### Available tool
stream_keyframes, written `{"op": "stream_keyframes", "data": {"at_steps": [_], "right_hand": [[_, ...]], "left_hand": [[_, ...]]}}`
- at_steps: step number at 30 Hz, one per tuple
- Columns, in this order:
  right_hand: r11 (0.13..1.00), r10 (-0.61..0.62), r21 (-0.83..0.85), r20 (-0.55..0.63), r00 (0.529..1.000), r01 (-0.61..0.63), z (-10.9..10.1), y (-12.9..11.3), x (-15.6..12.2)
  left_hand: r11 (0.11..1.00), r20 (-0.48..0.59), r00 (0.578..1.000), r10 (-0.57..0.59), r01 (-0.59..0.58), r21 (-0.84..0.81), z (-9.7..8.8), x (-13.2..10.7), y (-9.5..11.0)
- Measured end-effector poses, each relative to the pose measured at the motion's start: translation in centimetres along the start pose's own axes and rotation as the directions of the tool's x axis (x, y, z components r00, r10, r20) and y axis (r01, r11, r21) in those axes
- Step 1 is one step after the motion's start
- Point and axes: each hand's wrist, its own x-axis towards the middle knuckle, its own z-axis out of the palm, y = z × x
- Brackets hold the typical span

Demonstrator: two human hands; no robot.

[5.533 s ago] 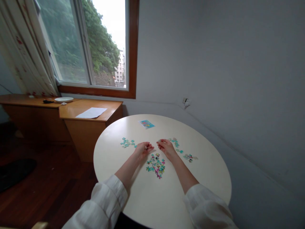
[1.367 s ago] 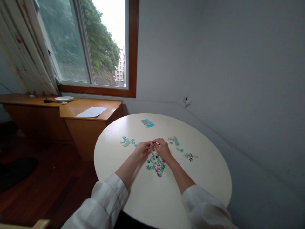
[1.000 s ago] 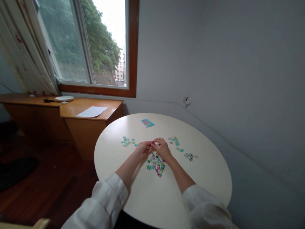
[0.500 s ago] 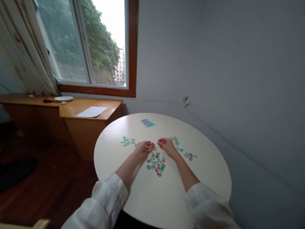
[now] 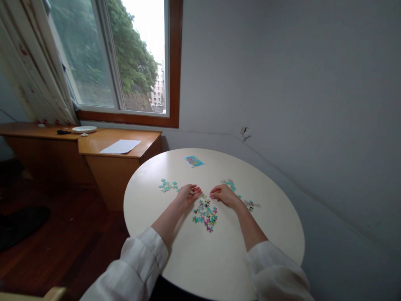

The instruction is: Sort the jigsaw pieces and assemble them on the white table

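Palm up and half cupped, my left hand point(image 5: 188, 193) carries a few pale jigsaw pieces near its fingers. My right hand point(image 5: 226, 195) is closed in a pinch just to the right, with a small jigsaw piece partly hidden at its fingertips. Below and between both hands lies a loose heap of mixed jigsaw pieces point(image 5: 205, 216), pink, teal, yellow and black. Teal and pale jigsaw pieces point(image 5: 168, 186) are spread left of my left hand. Another strip of pieces point(image 5: 231, 184) runs behind my right hand, and a small cluster point(image 5: 249, 205) sits right of my right wrist.
All of this rests on a round white table point(image 5: 200, 263). A blue picture card point(image 5: 193, 161) lies near its far edge. At the back left, a wooden desk point(image 5: 150, 140) holds a paper sheet point(image 5: 120, 146) and a white plate point(image 5: 84, 129). Walls stand behind and to the right.
My right hand has shifted slightly right and toward me, its fingertips lower over the table. The left hand has barely moved and still carries its pieces.
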Motion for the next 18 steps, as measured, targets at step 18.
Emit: {"op": "stream_keyframes", "data": {"at_steps": [18], "right_hand": [[0.990, 0.069, -0.121, -0.052, 0.996, -0.074, 0.23, 0.15, 0.51]], "left_hand": [[1.000, 0.000, 1.000, -0.006, 0.006, -0.009, -0.30, 0.27, -0.04]]}}
